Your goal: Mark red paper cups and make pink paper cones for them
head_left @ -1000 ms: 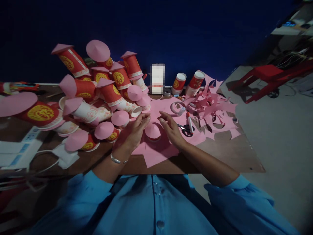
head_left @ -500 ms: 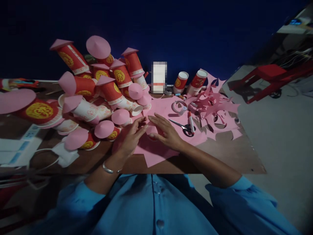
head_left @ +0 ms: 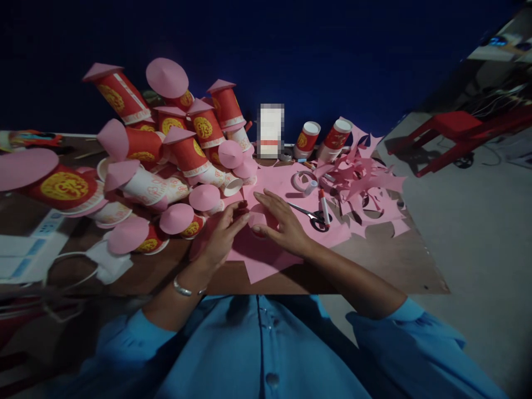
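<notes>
Between my two hands a small pink paper cone sits low over the pink sheets, with a sliver of red, seemingly a paper cup, showing under its front edge. My right hand curves over the cone's right side, fingers stretched out and thumb lying across its front. On the other side my left hand is held with fingers and thumb apart, its tips close to the cone. Whether those tips touch it I cannot tell. Pink paper lies under both hands. Scissors and a red-and-white marker rest to the right.
Red and white paper cups with pink cone tops are heaped at the left. Two cup stacks stand at the back, near pink paper scraps. A tape roll lies beyond the scissors. A red stool stands at the right.
My hands have parted slightly, so more of the pink cone shows between them. My right hand's fingers have shifted a little to the right.
</notes>
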`<state>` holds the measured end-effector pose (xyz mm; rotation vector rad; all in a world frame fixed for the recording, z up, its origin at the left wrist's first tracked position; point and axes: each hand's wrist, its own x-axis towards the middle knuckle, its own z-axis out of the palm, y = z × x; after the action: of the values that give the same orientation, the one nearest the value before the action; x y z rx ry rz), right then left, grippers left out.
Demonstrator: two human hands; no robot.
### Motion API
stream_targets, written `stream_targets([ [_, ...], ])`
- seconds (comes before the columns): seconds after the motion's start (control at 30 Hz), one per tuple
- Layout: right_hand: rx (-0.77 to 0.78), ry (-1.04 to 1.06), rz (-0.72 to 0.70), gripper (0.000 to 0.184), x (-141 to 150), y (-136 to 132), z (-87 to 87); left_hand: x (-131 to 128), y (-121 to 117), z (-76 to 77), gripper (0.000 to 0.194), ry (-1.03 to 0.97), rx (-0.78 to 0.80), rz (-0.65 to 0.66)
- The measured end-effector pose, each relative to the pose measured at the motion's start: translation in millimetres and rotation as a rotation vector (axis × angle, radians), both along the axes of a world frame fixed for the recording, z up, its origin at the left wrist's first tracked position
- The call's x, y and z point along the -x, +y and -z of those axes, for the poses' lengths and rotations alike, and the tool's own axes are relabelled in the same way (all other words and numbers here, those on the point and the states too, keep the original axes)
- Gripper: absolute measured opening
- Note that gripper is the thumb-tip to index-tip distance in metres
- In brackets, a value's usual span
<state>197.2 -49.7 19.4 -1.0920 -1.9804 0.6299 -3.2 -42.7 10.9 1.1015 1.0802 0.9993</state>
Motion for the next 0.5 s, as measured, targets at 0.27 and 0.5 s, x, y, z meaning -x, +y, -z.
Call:
stream_targets([
  [0.27, -0.069, -0.132, 0.006, 0.099, 7.2, 2.4, 3.0, -4.3, 1.5, 1.3, 0.049, 0.023, 0.001, 0.009],
  [0.5, -0.100, -0.239, 0.000, 0.099, 4.7, 1.9, 4.7, -5.8, 2.8, 0.4, 0.049, 0.025, 0.012, 0.011],
])
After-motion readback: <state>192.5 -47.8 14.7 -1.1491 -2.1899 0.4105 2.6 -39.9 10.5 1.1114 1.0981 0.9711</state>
